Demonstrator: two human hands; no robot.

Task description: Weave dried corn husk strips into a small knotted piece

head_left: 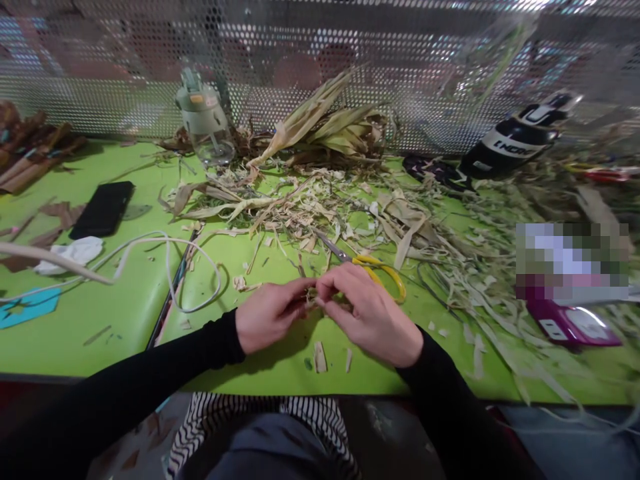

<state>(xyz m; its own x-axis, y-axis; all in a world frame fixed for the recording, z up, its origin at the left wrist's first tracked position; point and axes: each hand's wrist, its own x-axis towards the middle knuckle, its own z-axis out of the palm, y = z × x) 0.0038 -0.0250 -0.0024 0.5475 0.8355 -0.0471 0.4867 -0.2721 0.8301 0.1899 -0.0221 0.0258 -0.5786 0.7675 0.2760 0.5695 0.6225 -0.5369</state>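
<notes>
Grips: left hand (270, 315) and right hand (374, 319) both pinch husk strip (313, 298). Looks light, dry, brittle; hold near ends, scissors (380, 268) at 12 o'clock.

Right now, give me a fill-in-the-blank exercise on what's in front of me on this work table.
1. The scissors just beyond the left hand and right hand have ____ handles.
2. Both hands pinch one husk strip above the ____ table.
3. The phone lying left of the husk pile is ____.
Missing words: yellow; green; black.
</notes>
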